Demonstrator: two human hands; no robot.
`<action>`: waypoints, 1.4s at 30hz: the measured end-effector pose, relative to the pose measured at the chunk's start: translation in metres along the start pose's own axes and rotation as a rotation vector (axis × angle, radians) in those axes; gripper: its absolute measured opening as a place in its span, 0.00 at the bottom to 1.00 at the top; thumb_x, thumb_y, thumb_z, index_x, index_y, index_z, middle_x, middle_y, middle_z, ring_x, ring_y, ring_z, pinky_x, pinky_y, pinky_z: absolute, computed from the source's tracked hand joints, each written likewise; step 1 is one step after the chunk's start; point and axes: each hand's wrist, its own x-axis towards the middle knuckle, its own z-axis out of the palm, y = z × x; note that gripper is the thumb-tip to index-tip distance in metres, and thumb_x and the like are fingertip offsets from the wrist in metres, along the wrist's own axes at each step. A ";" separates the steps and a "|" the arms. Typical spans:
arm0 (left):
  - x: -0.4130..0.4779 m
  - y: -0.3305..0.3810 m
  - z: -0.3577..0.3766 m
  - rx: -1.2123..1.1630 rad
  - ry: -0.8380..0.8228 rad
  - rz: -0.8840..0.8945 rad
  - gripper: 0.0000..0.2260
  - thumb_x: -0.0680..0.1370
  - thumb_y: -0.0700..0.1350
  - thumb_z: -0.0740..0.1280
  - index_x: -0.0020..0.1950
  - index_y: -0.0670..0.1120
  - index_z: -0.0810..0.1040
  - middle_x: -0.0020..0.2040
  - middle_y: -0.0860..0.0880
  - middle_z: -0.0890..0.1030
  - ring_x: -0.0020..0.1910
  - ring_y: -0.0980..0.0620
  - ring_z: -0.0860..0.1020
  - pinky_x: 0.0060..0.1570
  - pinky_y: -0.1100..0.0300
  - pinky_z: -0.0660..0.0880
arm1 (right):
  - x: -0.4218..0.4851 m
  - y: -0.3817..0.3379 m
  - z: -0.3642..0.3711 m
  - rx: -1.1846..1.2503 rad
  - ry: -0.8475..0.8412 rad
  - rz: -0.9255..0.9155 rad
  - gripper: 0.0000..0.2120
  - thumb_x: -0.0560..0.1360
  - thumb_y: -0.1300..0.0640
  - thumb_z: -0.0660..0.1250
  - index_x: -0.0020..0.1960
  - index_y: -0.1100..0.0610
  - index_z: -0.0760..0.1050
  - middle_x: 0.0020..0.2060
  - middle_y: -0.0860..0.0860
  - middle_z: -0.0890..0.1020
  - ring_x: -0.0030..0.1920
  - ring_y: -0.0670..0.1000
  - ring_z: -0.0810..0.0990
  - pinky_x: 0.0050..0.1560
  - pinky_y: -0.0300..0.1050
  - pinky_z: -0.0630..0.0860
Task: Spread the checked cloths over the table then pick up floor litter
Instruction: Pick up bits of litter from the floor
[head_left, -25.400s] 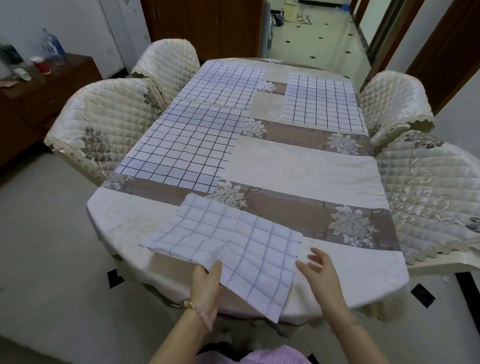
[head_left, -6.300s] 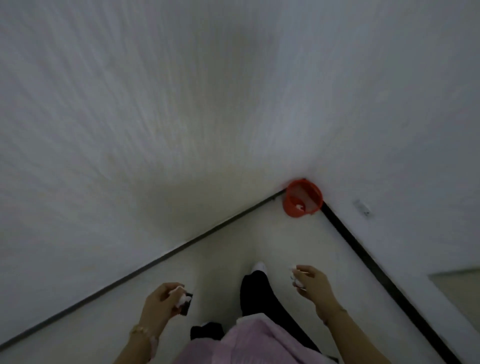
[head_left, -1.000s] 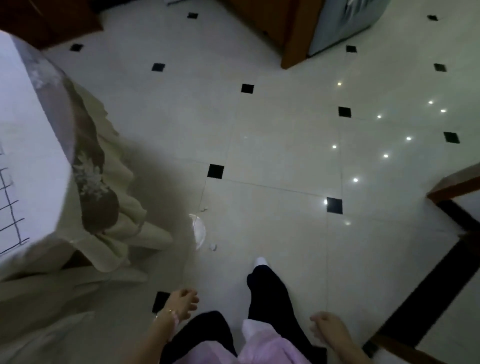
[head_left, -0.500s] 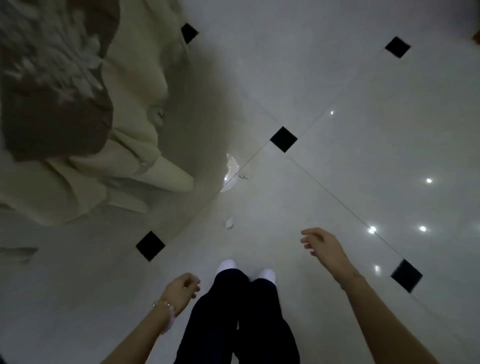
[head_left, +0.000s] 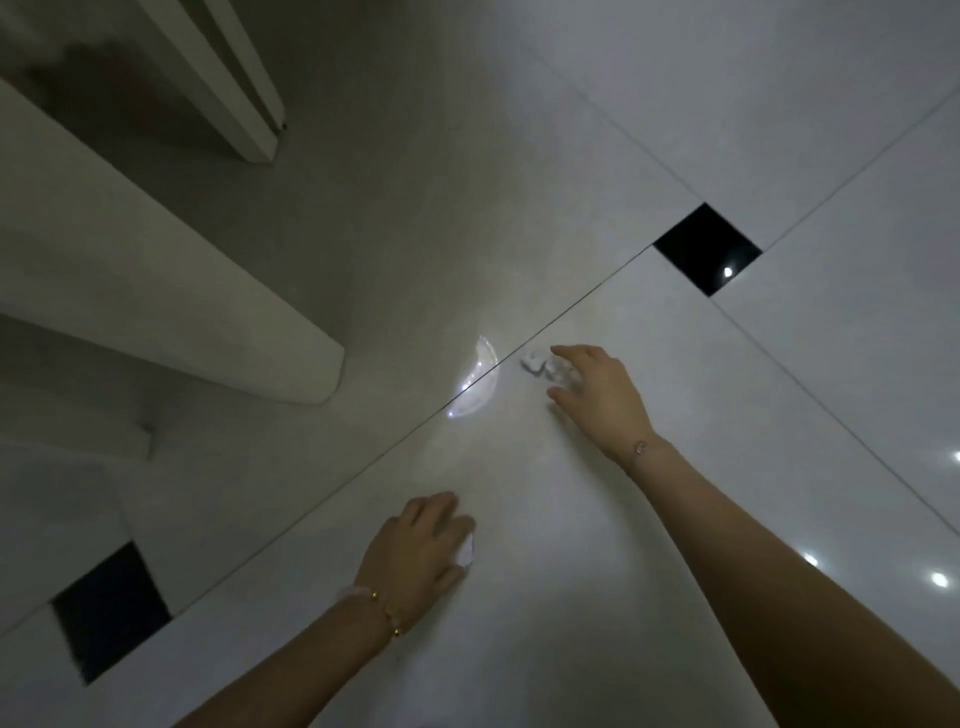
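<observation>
Two bits of litter are getting grabbed at once. Landmark is the clear crescent (head_left: 475, 382) lying on the pale tile floor (head_left: 597, 597), right across a grout line.

Just right of the crescent sits a crumpled white scrap (head_left: 532, 360). The right hand (head_left: 597, 395) is down on it with forefinger and thumb spread apart either side, not closed yet. It's blurry there, so can't say if the fingers actually touch it.

Nearer to me than the crescent, the left hand (head_left: 415, 545) has its fingers curled together over a small white scrap (head_left: 465, 554), which pokes out between fingertips and thumb. That wrist wears a gold bracelet (head_left: 387, 616).

Left of the crescent is a cream furniture leg (head_left: 171, 312). Beyond it to the right is a black tile inset (head_left: 696, 244).
</observation>
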 end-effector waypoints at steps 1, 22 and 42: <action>0.001 0.000 0.004 0.019 0.052 0.063 0.12 0.68 0.54 0.62 0.49 0.54 0.74 0.53 0.51 0.73 0.47 0.51 0.71 0.33 0.63 0.75 | 0.010 0.002 0.011 -0.010 0.012 -0.032 0.20 0.72 0.60 0.67 0.64 0.54 0.74 0.64 0.54 0.74 0.61 0.55 0.71 0.54 0.40 0.65; -0.090 0.127 -0.289 -1.033 0.150 -0.570 0.13 0.73 0.33 0.69 0.36 0.50 0.73 0.29 0.57 0.77 0.30 0.63 0.76 0.33 0.77 0.69 | -0.190 -0.120 -0.200 0.580 0.069 0.391 0.10 0.76 0.61 0.66 0.56 0.54 0.76 0.38 0.49 0.78 0.37 0.50 0.78 0.46 0.44 0.77; -0.254 0.295 -0.651 -1.232 0.263 -0.274 0.10 0.64 0.53 0.67 0.36 0.47 0.74 0.33 0.48 0.73 0.34 0.52 0.68 0.34 0.62 0.64 | -0.460 -0.359 -0.492 0.994 0.303 0.391 0.05 0.75 0.65 0.65 0.46 0.60 0.79 0.29 0.53 0.75 0.32 0.47 0.74 0.37 0.33 0.77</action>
